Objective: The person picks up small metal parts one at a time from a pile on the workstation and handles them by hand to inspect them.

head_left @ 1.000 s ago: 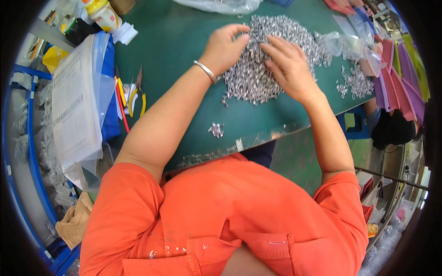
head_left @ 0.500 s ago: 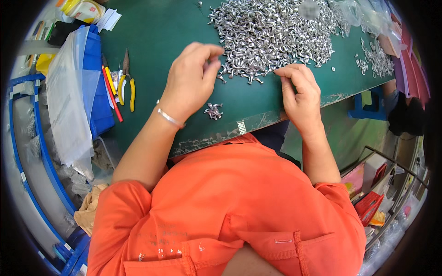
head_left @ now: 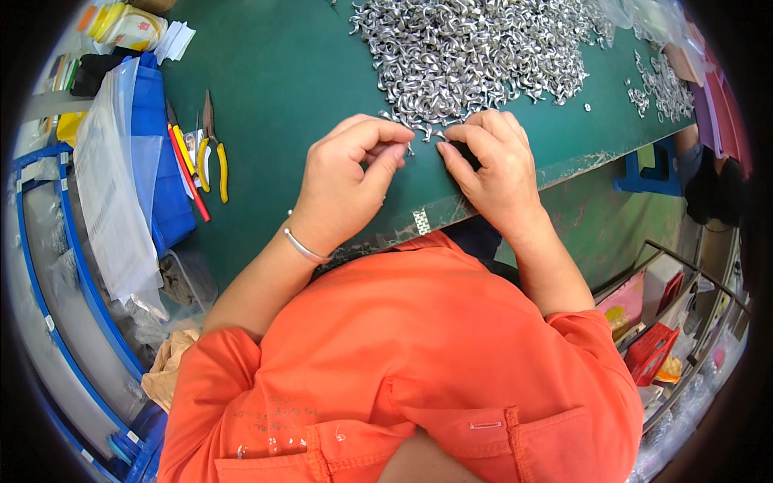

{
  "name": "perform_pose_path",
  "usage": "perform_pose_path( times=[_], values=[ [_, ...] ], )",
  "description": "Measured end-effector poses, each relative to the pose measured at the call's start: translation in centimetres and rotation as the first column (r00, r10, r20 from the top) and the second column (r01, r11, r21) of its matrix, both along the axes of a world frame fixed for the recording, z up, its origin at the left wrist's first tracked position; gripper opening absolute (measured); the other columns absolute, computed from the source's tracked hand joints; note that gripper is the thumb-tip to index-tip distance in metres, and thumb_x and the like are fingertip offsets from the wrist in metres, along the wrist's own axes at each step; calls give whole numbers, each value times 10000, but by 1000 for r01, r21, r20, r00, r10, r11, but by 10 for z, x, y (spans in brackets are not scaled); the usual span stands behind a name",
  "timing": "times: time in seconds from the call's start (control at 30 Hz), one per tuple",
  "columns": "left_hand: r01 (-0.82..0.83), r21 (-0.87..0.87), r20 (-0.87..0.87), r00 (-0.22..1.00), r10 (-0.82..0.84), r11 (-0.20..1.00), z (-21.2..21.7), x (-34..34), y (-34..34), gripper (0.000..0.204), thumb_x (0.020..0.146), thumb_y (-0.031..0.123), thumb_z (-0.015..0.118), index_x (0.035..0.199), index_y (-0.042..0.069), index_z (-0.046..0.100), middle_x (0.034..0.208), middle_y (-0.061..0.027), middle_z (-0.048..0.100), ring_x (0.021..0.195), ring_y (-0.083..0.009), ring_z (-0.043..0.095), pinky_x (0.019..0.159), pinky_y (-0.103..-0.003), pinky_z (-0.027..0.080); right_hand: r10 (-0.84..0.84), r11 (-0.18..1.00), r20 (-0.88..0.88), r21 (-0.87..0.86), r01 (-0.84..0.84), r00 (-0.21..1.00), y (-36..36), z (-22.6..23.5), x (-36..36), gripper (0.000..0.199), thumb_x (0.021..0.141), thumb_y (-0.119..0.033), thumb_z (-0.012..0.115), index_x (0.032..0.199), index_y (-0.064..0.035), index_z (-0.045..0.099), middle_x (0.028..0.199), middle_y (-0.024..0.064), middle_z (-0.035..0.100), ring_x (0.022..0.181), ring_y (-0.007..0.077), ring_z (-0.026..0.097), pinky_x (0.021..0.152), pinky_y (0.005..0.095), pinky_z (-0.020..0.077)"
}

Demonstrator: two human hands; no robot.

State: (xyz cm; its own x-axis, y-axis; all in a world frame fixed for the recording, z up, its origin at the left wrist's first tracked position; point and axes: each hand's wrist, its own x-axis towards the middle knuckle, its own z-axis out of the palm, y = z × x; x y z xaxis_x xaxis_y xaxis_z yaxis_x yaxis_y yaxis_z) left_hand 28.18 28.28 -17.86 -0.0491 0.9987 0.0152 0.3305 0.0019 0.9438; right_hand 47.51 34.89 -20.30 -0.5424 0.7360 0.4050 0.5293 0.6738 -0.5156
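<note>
A big heap of small, curved, shiny silver metal pieces [head_left: 475, 60] covers the far middle of the green table. My left hand [head_left: 346, 177], with a silver bangle at its wrist, is at the heap's near edge. Its thumb and index finger are pinched together; a small metal piece [head_left: 411, 149] shows beside the fingertips, but I cannot tell whether they grip it. My right hand [head_left: 498, 165] faces it a short way to the right. There, too, thumb and forefinger close together at the edge of the heap, and what they hold is too small to make out.
Yellow-handled pliers [head_left: 213, 153] and a red pen [head_left: 189, 173] lie at the left beside a blue bin [head_left: 165, 173] with plastic bags over it. A smaller group of silver pieces [head_left: 668, 92] is at the far right. The table's worn front edge [head_left: 564, 167] runs close to me.
Both hands have come closer together at the heap's near edge, the left moving right and down, the right moving left. The small cluster near my left wrist is now hidden behind the left hand.
</note>
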Motion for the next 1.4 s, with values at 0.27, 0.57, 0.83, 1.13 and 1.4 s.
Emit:
perform_pose_path(
  times=[0.27, 0.57, 0.83, 1.13, 1.4],
  values=[
    [12, -137, 140, 990, 7, 990, -1, 4, -5, 194, 893, -29, 604, 1087, -34, 619, 941, -62, 660, 818, -103, 648, 739, -216, 531, 18, 997, -160, -73, -30, 987, -10, 9, 1, 120, 732, -50, 751, 819, -65, 670, 797, 39, 669, 733, 213, 615, 659, 333, 430],
    [65, -271, 316, 949, 25, 960, 6, 8, 1, 170, 922, 5, 583, 1083, -36, 620, 916, -70, 670, 797, -110, 657, 712, -221, 536, -42, 949, -300, -309, -55, 953, -21, 17, -3, 94, 747, -13, 740, 808, -25, 670, 771, 83, 682, 665, 215, 642, 615, 314, 492],
    [120, -262, 505, 863, 30, 958, 4, 7, -2, 135, 926, 20, 593, 1040, -45, 624, 897, -89, 675, 791, -136, 670, 700, -245, 553, 7, 935, -448, -314, -165, 894, -27, 18, -6, 101, 764, 56, 710, 838, 5, 663, 825, 113, 679, 715, 207, 662, 647, 291, 534],
    [103, -206, 601, 798, 43, 973, 0, 7, -7, 123, 909, -8, 601, 1021, -56, 600, 924, -97, 668, 833, -141, 677, 734, -243, 556, -14, 917, -557, -338, -211, 831, -31, 9, -7, 133, 762, 106, 684, 839, 9, 636, 865, 131, 672, 791, 212, 665, 678, 288, 536],
    [98, -206, 635, 771, 56, 974, 1, 5, -8, 225, 872, -49, 636, 1086, -37, 567, 978, -122, 664, 882, -171, 674, 784, -270, 560, 57, 969, -487, -184, -167, 872, -32, 10, -9, 197, 738, 116, 702, 842, -9, 590, 875, 137, 669, 774, 233, 664, 663, 287, 537]
  ],
)
